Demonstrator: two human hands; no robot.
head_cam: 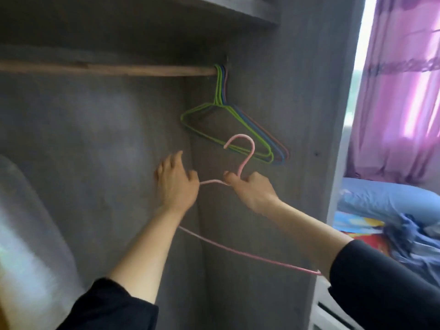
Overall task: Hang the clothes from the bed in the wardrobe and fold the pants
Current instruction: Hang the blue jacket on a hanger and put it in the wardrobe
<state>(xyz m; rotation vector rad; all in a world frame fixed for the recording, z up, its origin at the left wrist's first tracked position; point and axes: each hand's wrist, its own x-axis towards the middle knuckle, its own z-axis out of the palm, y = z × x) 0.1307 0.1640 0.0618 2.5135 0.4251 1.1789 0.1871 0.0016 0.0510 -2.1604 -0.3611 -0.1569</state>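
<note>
A pink wire hanger (247, 153) is held inside the grey wardrobe (95, 139), empty of clothing. My right hand (250, 191) grips it at the base of the hook. My left hand (176, 184) touches the hanger's left shoulder, fingers spread. Its bottom bar runs down to the right past my right forearm. Several green, blue and pink empty hangers (228, 129) hang at the right end of the wooden rail (107, 69). A heap of blue clothes (409, 236) lies on the bed at the right edge.
A shelf (238, 8) sits above the rail. The wardrobe's side panel (316, 103) separates it from the bed with a blue pillow (381, 196) and colourful sheet. A purple curtain (400, 91) hangs behind. A pale blurred shape (28, 234) fills the lower left.
</note>
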